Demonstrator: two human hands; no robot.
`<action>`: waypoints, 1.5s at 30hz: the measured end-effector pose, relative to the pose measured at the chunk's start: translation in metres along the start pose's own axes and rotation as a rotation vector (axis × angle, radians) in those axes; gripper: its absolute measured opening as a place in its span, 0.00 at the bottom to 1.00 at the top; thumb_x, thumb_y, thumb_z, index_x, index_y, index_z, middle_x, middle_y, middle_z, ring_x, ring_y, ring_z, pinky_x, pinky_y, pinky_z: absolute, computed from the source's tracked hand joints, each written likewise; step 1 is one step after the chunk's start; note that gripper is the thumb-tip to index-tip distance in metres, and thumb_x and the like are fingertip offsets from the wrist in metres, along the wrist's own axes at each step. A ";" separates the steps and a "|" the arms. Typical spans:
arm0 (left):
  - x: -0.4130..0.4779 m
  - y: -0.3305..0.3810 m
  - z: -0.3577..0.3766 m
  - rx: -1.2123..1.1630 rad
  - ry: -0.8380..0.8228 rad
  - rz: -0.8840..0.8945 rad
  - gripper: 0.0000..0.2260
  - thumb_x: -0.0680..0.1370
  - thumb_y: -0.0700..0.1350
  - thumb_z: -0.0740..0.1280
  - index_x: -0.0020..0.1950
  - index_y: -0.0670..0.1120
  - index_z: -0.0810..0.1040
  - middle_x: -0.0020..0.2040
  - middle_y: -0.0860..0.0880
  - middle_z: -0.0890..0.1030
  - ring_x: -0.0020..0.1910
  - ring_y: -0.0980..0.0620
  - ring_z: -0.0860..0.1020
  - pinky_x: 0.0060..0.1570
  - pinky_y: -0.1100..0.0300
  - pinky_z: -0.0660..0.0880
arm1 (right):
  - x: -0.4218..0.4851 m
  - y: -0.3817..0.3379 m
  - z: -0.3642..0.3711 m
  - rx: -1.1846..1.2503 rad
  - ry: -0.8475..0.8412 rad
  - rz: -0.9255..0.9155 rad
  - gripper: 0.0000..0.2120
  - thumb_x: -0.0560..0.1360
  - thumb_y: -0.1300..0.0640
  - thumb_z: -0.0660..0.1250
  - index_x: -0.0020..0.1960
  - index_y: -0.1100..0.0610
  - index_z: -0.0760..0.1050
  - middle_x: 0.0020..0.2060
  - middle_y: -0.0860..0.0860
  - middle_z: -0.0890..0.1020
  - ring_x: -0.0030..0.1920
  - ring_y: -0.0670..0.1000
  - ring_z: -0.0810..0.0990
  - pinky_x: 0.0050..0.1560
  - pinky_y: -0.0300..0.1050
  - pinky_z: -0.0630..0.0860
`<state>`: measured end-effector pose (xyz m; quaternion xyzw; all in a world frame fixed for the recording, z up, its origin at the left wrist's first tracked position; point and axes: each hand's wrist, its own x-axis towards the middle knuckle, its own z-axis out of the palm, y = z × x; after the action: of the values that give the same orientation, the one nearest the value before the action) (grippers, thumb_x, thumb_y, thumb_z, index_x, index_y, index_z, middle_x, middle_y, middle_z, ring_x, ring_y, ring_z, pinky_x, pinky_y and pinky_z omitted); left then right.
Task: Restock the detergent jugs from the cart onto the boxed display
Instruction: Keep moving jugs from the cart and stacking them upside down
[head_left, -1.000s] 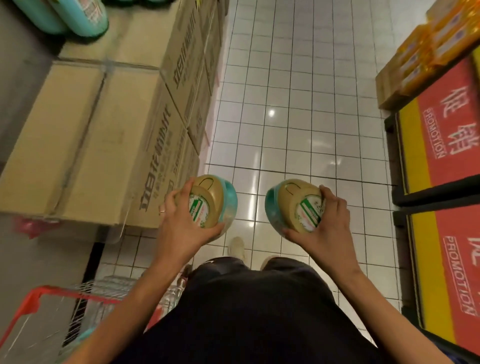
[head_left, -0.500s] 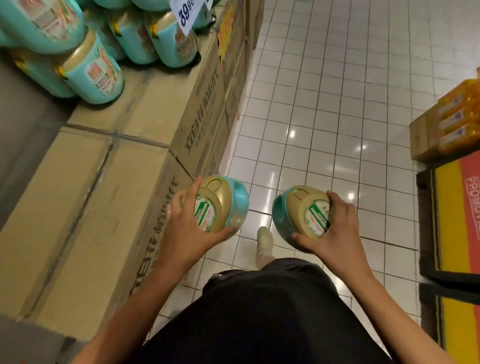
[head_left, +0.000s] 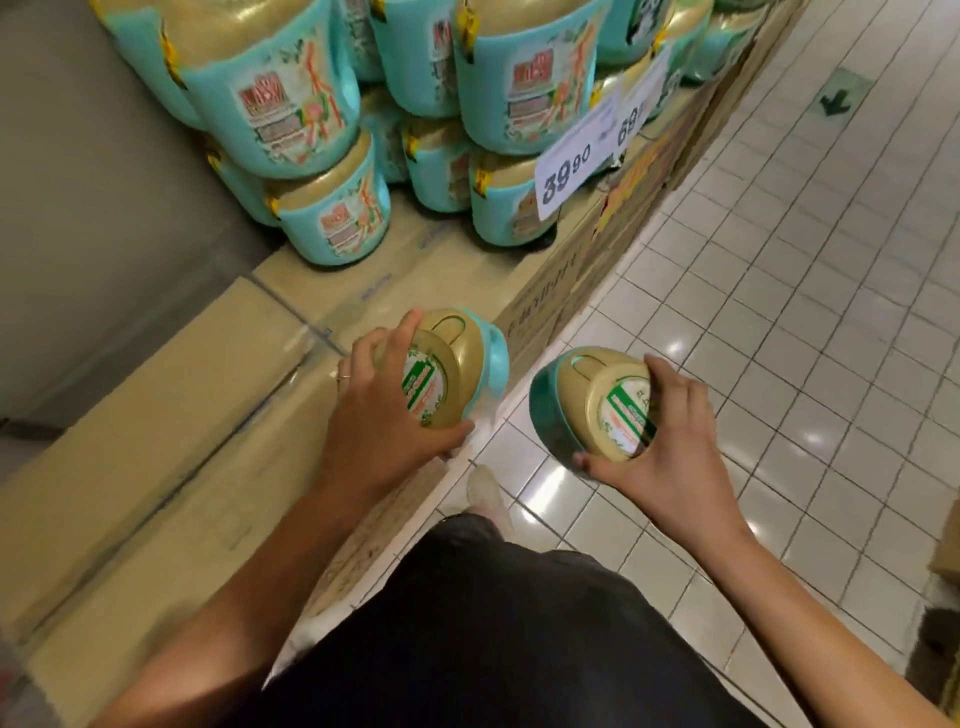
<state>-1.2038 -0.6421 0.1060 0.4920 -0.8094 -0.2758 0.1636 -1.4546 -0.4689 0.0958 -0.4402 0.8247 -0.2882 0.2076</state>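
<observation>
I carry two teal detergent jugs with gold tops, one in each hand. My left hand (head_left: 376, 415) grips the top of the left jug (head_left: 457, 358), held above the edge of the cardboard boxes (head_left: 171, 426) that form the display. My right hand (head_left: 662, 447) grips the top of the right jug (head_left: 576, 400), which hangs over the tiled floor. Further along the boxes stand several stacked teal jugs (head_left: 332, 218), two layers high.
White price cards reading 39.90 (head_left: 569, 174) and another beside it hang at the front of the stack. A grey wall (head_left: 93, 197) runs behind the boxes on the left. White tiled aisle floor (head_left: 779, 312) stretches to the right. My shoe (head_left: 485, 491) shows below the jugs.
I have walked forward along the boxes with both jugs. The stacked jugs and price cards have come much closer, and the cart and red promotion stands have left the view.
</observation>
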 end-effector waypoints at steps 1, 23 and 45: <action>0.016 -0.003 -0.005 0.009 0.009 -0.008 0.56 0.60 0.63 0.80 0.83 0.63 0.55 0.73 0.47 0.66 0.69 0.41 0.69 0.62 0.43 0.76 | 0.020 -0.008 0.003 0.003 -0.007 -0.021 0.58 0.60 0.38 0.84 0.81 0.47 0.56 0.66 0.43 0.65 0.68 0.49 0.68 0.62 0.47 0.72; 0.193 -0.040 -0.032 0.084 0.164 -0.131 0.53 0.64 0.62 0.83 0.83 0.50 0.63 0.78 0.43 0.67 0.76 0.41 0.65 0.77 0.39 0.64 | 0.197 -0.105 0.051 -0.276 -0.258 -0.248 0.65 0.62 0.26 0.77 0.85 0.52 0.48 0.70 0.52 0.65 0.69 0.57 0.68 0.61 0.60 0.79; 0.180 -0.042 0.036 -0.293 0.492 -0.494 0.55 0.63 0.57 0.86 0.82 0.59 0.57 0.76 0.50 0.68 0.74 0.52 0.68 0.67 0.56 0.68 | 0.235 -0.099 0.020 -0.283 -0.648 -0.504 0.69 0.62 0.26 0.77 0.85 0.43 0.35 0.82 0.46 0.48 0.80 0.53 0.62 0.64 0.52 0.81</action>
<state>-1.2763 -0.8065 0.0504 0.6954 -0.5547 -0.2933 0.3502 -1.5064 -0.7178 0.1252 -0.7196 0.6149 -0.0608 0.3167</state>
